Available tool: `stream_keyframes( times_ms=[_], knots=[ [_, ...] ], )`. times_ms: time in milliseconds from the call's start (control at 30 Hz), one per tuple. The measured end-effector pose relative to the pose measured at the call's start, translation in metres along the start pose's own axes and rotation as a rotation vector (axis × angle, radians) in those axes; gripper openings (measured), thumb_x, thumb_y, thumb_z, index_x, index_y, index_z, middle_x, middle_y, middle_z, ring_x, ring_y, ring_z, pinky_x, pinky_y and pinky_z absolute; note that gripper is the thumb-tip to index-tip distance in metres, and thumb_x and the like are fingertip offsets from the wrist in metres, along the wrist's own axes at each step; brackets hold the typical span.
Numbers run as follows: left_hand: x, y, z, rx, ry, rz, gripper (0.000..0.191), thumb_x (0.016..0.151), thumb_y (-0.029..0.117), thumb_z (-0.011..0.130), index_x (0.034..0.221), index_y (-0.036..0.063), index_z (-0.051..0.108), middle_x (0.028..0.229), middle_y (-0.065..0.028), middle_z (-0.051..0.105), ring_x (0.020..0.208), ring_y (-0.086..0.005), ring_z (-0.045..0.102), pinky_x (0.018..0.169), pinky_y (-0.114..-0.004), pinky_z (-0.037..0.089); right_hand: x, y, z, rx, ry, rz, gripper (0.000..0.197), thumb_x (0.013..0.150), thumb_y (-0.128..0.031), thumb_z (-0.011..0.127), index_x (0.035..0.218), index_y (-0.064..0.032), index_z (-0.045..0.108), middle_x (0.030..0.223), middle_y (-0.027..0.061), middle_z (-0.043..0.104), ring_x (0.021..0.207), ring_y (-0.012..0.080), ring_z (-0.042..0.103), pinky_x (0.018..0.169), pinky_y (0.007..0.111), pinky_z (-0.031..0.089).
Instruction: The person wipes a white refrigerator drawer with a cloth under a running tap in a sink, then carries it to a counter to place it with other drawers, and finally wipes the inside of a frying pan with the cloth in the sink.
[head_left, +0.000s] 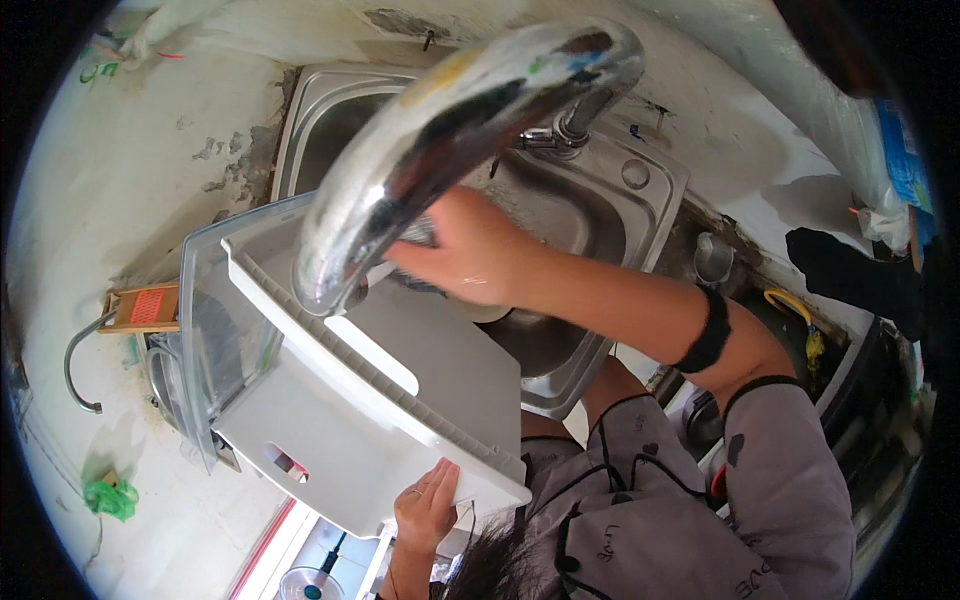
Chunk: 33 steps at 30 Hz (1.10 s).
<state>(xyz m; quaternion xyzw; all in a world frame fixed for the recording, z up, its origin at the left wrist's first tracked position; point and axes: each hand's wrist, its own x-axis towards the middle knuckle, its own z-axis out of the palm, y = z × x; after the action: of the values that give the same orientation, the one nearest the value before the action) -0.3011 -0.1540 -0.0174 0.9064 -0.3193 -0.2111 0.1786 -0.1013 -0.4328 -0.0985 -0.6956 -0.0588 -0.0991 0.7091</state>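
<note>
A white plastic drawer (465, 367) with a clear front panel (196, 315) rests tilted over the near side of the steel sink (555, 386). My left hand (427, 502) holds the drawer's outer wall near its rim, fingers flat on the plastic and thumb hidden. Over the drawer's inside, my right hand (480, 255) is blurred and grips a greyish scrubber (420, 231), partly covered by the faucet spout. That curved chrome faucet (465, 112) looms large in front of the drawer and hides part of it.
Behind the drawer, the second sink basin (337, 127) shows partly. A metal cup (712, 257) stands right of the sink, near a yellow-handled item (787, 304). On the left wall are a wooden grater (142, 307), a thin curved pipe (71, 360) and a green plastic bag (111, 496).
</note>
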Motion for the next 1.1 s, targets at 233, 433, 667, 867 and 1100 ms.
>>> stream_keyframes(
  times_ms=[233, 433, 667, 867, 1100],
  knots=[
    [-0.016, -0.013, -0.007, -0.102, -0.198, 0.129, 0.053, 0.061, -0.009, 0.055, 0.113, -0.0051, 0.061, 0.11, -0.0193, 0.067, 0.103, -0.0305, 0.067, 0.084, -0.036, 0.058, 0.019, -0.005, 0.045, -0.05, 0.073, -0.282, 0.021, 0.071, -0.004, 0.072, 0.09, -0.007, 0.065, 0.093, 0.0112, 0.061, 0.089, 0.0323, 0.06, 0.079, 0.038, 0.049],
    [-0.006, -0.015, -0.017, -0.142, -0.267, 0.174, 0.06, 0.06, -0.009, 0.055, 0.119, -0.0075, 0.058, 0.117, -0.0201, 0.064, 0.108, -0.0298, 0.065, 0.089, -0.035, 0.055, 0.002, 0.035, 0.032, -0.311, -0.112, 0.021, 0.028, 0.067, 0.001, 0.07, 0.093, -0.0068, 0.068, 0.095, 0.0122, 0.062, 0.094, 0.031, 0.061, 0.083, 0.04, 0.049],
    [-0.014, -0.018, -0.02, -0.13, -0.341, 0.141, 0.059, 0.061, -0.009, 0.054, 0.12, -0.0078, 0.057, 0.118, -0.0201, 0.064, 0.108, -0.0299, 0.065, 0.088, -0.034, 0.056, 0.014, -0.005, 0.055, -0.091, 0.071, -0.187, 0.021, 0.069, -0.004, 0.071, 0.09, -0.0057, 0.067, 0.089, 0.0157, 0.064, 0.089, 0.0345, 0.063, 0.081, 0.041, 0.05],
    [0.016, -0.014, -0.028, -0.09, -0.326, 0.229, 0.06, 0.061, -0.007, 0.055, 0.121, -0.0073, 0.056, 0.119, -0.02, 0.063, 0.109, -0.0294, 0.065, 0.088, -0.034, 0.056, 0.016, 0.069, 0.052, 0.087, 0.029, 0.227, 0.023, 0.076, -0.016, 0.076, 0.093, -0.0033, 0.066, 0.084, 0.0199, 0.067, 0.081, 0.0361, 0.066, 0.073, 0.041, 0.051],
    [0.002, -0.019, -0.032, -0.074, -0.309, 0.171, 0.059, 0.061, -0.008, 0.054, 0.12, -0.0071, 0.057, 0.118, -0.0188, 0.064, 0.108, -0.0287, 0.065, 0.088, -0.034, 0.056, 0.024, 0.001, 0.055, -0.164, 0.146, -0.15, 0.023, 0.072, -0.013, 0.078, 0.088, -0.0026, 0.065, 0.086, 0.0175, 0.067, 0.083, 0.0355, 0.065, 0.074, 0.04, 0.051]
  ],
)
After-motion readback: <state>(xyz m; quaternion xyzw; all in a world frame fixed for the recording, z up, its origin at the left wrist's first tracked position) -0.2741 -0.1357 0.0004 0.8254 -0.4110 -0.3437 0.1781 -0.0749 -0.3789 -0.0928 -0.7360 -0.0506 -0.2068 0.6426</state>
